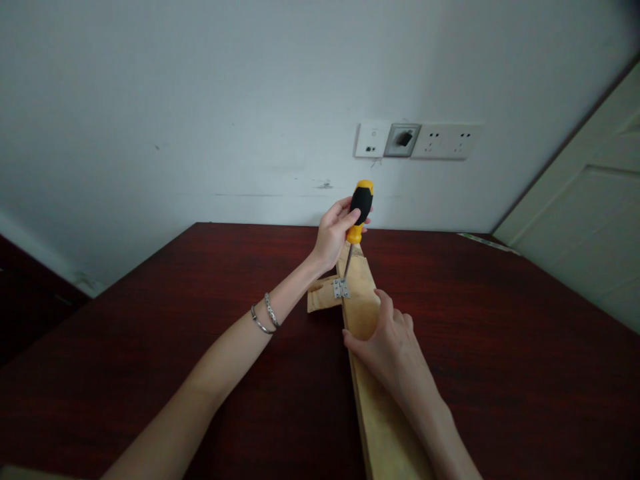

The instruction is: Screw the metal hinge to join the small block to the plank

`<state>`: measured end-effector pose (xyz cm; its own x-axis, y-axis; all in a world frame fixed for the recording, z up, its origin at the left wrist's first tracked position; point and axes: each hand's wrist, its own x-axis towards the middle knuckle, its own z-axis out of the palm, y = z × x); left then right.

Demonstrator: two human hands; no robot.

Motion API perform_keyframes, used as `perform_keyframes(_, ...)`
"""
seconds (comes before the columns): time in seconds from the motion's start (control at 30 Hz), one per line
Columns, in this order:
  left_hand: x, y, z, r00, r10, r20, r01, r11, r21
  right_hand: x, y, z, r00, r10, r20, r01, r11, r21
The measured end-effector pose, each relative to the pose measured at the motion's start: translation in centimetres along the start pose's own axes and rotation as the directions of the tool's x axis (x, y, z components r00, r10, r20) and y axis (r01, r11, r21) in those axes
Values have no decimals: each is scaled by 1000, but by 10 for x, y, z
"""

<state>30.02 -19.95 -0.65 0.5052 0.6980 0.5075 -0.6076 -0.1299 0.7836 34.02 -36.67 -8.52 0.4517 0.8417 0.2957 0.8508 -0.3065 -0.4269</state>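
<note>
My left hand (334, 233) is closed around the yellow and black handle of a screwdriver (362, 203). The shaft slants down, and its tip meets or nearly meets a small metal hinge (341, 288). That hinge lies across the joint between a long wooden board (361, 293) and a short wooden piece (323, 295) to its left. My right hand (393, 340) grips the long board across its width, thumb on the left edge and fingers on the right, nearer to me than the hinge.
The boards rest on a dark red wooden table (240, 287). Its far edge meets a white wall (200, 113) with a row of sockets (445, 141) and a black plug (404, 138). A pale panelled door (595, 200) stands at the right.
</note>
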Motion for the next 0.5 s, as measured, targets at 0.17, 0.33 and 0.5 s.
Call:
perform_keyframes(0.17, 2, -7, 1, 995, 86, -42, -80, 988, 129, -1, -1, -1, 1000, -17, 17, 17, 1000, -4)
perform_keyframes(0.33, 2, -10, 2, 979, 184, -93, -160, 962, 220, -1, 0, 0, 1000, -25, 12, 25, 1000, -16)
perform_keyframes(0.5, 1, -8, 4, 985, 151, -81, -142, 984, 105, -1, 1, 2, 999, -34, -9, 34, 999, -7)
